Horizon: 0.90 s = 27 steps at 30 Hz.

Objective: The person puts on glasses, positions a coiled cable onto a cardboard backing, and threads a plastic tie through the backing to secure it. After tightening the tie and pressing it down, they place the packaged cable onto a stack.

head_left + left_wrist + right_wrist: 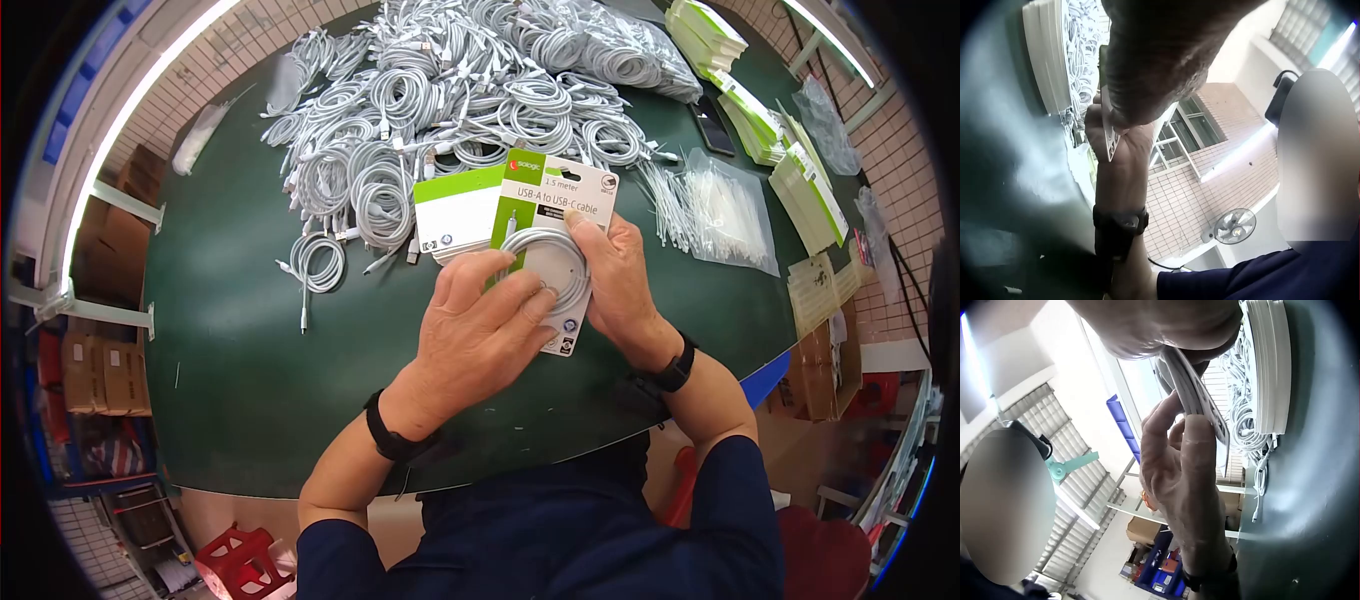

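I am looking down through the head camera at a dark green surface (240, 330). Both hands meet just above its near edge, over a packaging card (556, 192). The card is white with a green strip down its left side and is printed "USB-A to USB-C cable". A white cable (560, 262) lies wound in a flat ring against the front of the card.

The left hand (480, 320) lies across the ring with its fingers bent over it, pressing the cable to the card. In the right wrist view the card's edge sits between this hand's fingers, so it is clamped on the card. The right hand (620, 285) grips the card's right edge, with its thumb on the printed front and its fingers behind.

Just behind the held card, a stack of similar cards (455, 210) lies on the surface. Beyond it is a large heap of coiled white cables (450, 90). To the right lie a clear bag of white ties (725, 210) and further stacks of green-and-white cards (805, 185).
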Motion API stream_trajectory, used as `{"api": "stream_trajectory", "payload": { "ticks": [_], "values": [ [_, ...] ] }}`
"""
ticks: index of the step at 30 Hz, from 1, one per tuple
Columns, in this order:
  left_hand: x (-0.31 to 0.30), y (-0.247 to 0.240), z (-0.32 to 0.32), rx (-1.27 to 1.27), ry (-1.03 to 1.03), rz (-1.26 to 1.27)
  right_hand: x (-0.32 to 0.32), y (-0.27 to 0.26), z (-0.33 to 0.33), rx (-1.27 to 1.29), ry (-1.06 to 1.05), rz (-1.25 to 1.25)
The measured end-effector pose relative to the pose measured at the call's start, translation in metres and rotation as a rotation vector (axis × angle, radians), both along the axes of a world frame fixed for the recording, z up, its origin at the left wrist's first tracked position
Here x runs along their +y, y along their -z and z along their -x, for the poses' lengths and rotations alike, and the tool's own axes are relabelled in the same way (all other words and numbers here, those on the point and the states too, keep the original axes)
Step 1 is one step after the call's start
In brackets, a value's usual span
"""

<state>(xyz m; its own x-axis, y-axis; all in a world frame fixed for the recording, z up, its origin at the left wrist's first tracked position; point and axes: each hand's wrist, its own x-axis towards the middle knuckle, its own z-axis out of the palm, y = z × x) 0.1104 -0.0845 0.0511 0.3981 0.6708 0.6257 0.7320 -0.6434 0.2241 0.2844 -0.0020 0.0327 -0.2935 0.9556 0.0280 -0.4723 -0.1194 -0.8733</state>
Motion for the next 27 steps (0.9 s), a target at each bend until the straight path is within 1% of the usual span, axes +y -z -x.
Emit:
{"api": "stream_trajectory", "payload": {
  "ticks": [3, 8, 11, 12, 15, 16, 19, 20, 23, 26, 27],
  "values": [
    [-0.001, 0.005, -0.012, -0.043, 0.005, 0.05, 0.0, 0.004, -0.002, -0.033, 0.028, -0.006],
    [0.001, 0.021, -0.02, -0.055, 0.006, 0.019, -0.001, 0.007, -0.002, -0.132, 0.07, -0.047],
    [0.005, 0.028, -0.018, -0.073, 0.03, 0.001, 0.001, 0.01, -0.002, -0.106, 0.069, -0.016],
    [0.007, 0.027, -0.016, -0.08, 0.039, -0.004, 0.002, 0.008, -0.003, -0.113, 0.078, -0.04],
    [0.006, 0.015, -0.01, -0.367, 0.046, 0.032, 0.008, 0.002, -0.005, -0.133, 0.086, -0.108],
    [0.006, 0.009, -0.004, -0.362, -0.001, 0.021, 0.008, 0.002, -0.006, -0.131, 0.093, -0.118],
    [0.01, 0.012, 0.0, -0.537, -0.186, 0.142, 0.002, 0.001, -0.005, -0.179, 0.066, -0.151],
    [0.013, 0.017, 0.002, -0.649, -0.129, 0.228, -0.001, 0.002, -0.003, -0.2, 0.057, -0.166],
    [0.011, 0.021, -0.006, -1.15, 0.07, 0.629, -0.006, 0.005, 0.001, -0.236, 0.052, -0.192],
    [0.011, 0.019, -0.007, -1.372, 0.119, 0.738, -0.007, 0.004, 0.002, -0.194, 0.049, -0.157],
    [0.011, 0.02, -0.005, -1.41, 0.112, 0.761, -0.006, 0.003, 0.002, -0.169, 0.049, -0.137]
  ]
}}
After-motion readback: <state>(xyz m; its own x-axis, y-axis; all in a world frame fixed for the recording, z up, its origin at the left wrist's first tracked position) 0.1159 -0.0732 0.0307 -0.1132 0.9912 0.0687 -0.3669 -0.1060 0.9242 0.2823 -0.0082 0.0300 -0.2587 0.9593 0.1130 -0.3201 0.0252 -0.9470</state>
